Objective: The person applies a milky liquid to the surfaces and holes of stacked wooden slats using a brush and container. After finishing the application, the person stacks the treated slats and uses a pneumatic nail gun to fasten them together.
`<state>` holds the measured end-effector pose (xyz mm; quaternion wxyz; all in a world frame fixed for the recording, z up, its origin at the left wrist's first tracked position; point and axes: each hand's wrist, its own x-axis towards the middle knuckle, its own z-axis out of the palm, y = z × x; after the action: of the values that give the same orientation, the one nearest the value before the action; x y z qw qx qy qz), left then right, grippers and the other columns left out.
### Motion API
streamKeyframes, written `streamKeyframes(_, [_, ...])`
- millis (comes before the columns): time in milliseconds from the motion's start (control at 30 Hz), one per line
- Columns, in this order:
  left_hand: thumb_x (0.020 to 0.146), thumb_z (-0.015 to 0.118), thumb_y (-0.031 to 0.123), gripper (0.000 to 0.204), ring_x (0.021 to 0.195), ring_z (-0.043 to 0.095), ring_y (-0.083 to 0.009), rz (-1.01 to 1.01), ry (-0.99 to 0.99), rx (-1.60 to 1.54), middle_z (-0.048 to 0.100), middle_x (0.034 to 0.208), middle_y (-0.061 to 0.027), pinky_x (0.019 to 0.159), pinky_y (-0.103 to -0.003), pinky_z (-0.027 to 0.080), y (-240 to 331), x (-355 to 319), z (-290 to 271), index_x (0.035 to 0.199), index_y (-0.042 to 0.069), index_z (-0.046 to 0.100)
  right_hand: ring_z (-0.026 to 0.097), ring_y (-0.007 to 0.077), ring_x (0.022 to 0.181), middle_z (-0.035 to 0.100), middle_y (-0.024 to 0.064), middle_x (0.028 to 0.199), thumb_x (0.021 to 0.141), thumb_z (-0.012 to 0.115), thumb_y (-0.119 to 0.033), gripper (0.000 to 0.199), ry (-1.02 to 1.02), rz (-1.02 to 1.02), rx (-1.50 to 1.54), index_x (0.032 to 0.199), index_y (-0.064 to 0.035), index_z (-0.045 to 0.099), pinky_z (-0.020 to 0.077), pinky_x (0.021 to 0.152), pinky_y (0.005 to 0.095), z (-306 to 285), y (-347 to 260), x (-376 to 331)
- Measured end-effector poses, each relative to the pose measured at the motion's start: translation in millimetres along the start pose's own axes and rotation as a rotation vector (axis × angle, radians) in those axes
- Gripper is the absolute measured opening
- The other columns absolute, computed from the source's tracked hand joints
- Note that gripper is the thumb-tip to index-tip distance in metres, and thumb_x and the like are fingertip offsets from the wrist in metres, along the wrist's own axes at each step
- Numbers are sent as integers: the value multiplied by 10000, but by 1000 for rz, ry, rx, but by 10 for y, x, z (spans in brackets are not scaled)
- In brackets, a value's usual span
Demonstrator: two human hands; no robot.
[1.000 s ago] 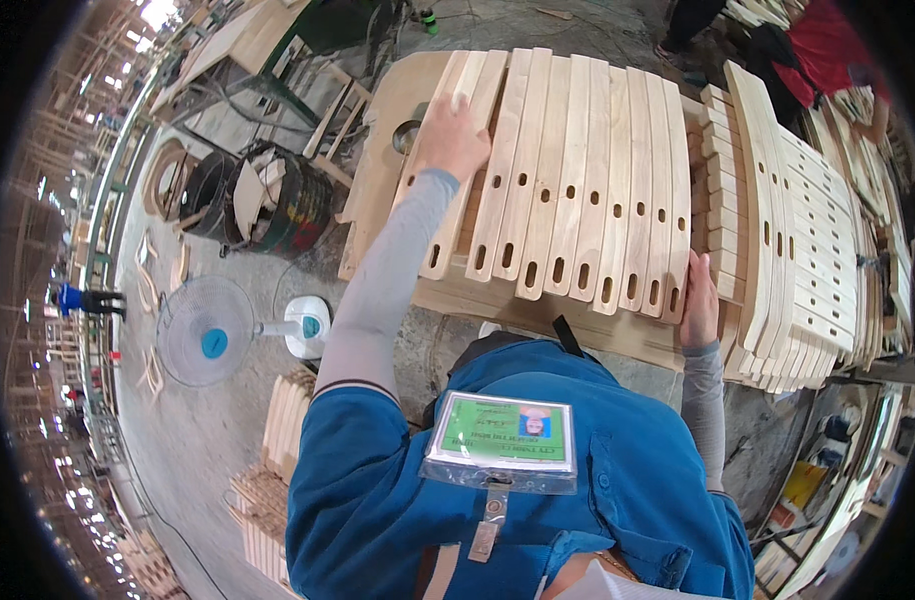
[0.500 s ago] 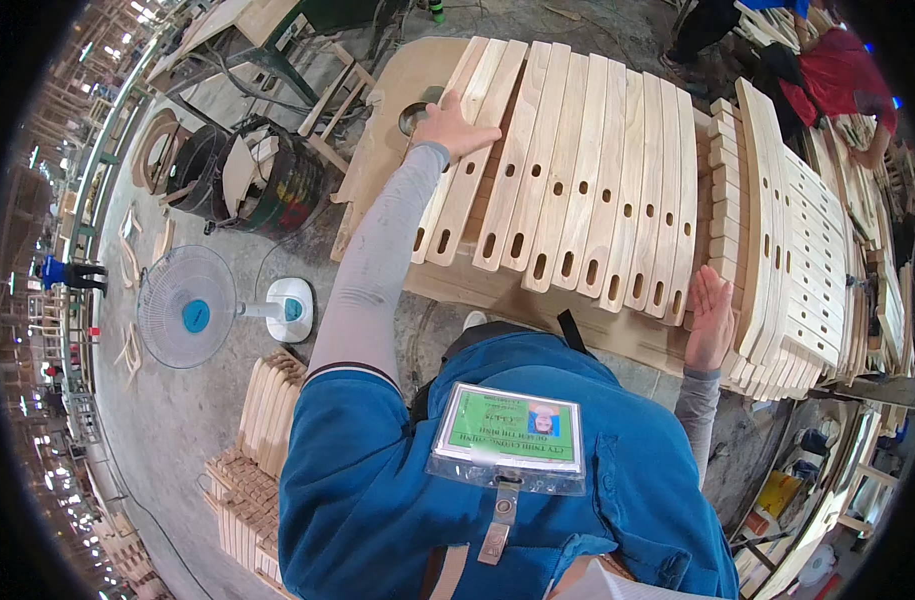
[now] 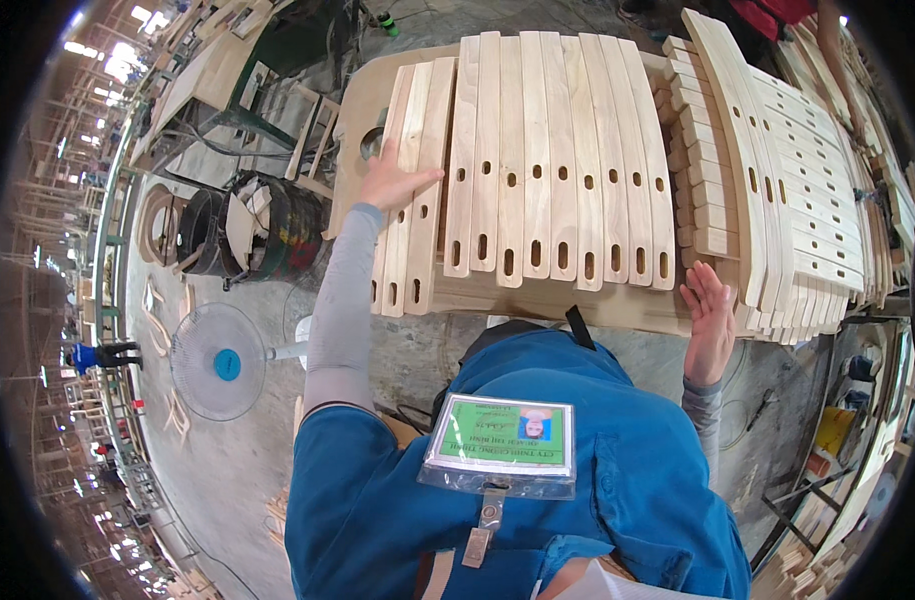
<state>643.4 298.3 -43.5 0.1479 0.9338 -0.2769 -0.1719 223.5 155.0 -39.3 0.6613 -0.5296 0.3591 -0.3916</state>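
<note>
Left grip (image 3: 392, 183) touches slats (image 3: 414, 240); bin (image 3: 295, 238), fan (image 3: 218, 360) leftward.

I list, by clock position on my head view: twelve, a row of slotted pale slats (image 3: 537, 110); eleven, a left hand (image 3: 400, 182), thumb spread, laid on a smaller slat group (image 3: 422, 140); three, a right hand (image 3: 709, 315), fingers extended, apart from the row; two, stacked wooden blocks (image 3: 710, 165); nine, a white fan (image 3: 217, 362); ten, a dark bin (image 3: 302, 230) holding offcuts (image 3: 245, 230).
</note>
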Motion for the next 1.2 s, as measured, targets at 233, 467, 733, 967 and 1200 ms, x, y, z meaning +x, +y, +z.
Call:
streamKeyframes(233, [685, 695, 323, 960, 1227, 335, -289, 237, -169, -573, 313, 1319, -237, 1008, -313, 266, -175, -245, -48, 1326, -86, 108, 451, 253, 1123, 461, 174, 1215, 948, 291, -281, 442, -63, -46, 28, 1195, 61, 424, 372, 937, 360, 92, 15, 61])
streamKeyframes(467, [821, 552, 379, 817, 1292, 183, -300, 339, 199, -177, 199, 1368, -257, 1048, -331, 154, 24, -613, -192, 1315, -110, 124, 470, 240, 1102, 482, 163, 1191, 949, 301, -286, 431, 89, -74, -12, 1177, 49, 450, 381, 927, 349, -18, 8, -207])
streamKeyframes(733, [843, 535, 329, 742, 1294, 154, -338, 733, 169, -223, 162, 1374, -265, 1051, -373, 139, 377, -1092, -152, 1320, -85, 145, 517, 222, 1025, 535, 151, 1114, 944, 337, -270, 405, 385, 11, 6, 1141, 55, 477, 417, 879, 334, 134, 302, -1231])
streamKeyframes(967, [836, 541, 332, 765, 1304, 152, -322, 1208, -593, -239, 160, 1381, -253, 1053, -378, 131, 431, -1920, 149, 1338, -58, 115, 543, 205, 978, 555, 145, 1080, 935, 377, -249, 367, 493, 72, 96, 1119, 44, 501, 454, 816, 309, 799, 626, -2034])
streamKeyframes(1200, [869, 517, 256, 667, 1308, 166, -262, 1050, -1144, -359, 177, 1405, -184, 1051, -336, 147, 201, -2124, 635, 1352, -18, 148, 554, 191, 949, 570, 136, 1050, 922, 418, -214, 328, 755, 130, 131, 1111, 37, 511, 456, 790, 289, 1085, 892, -2824])
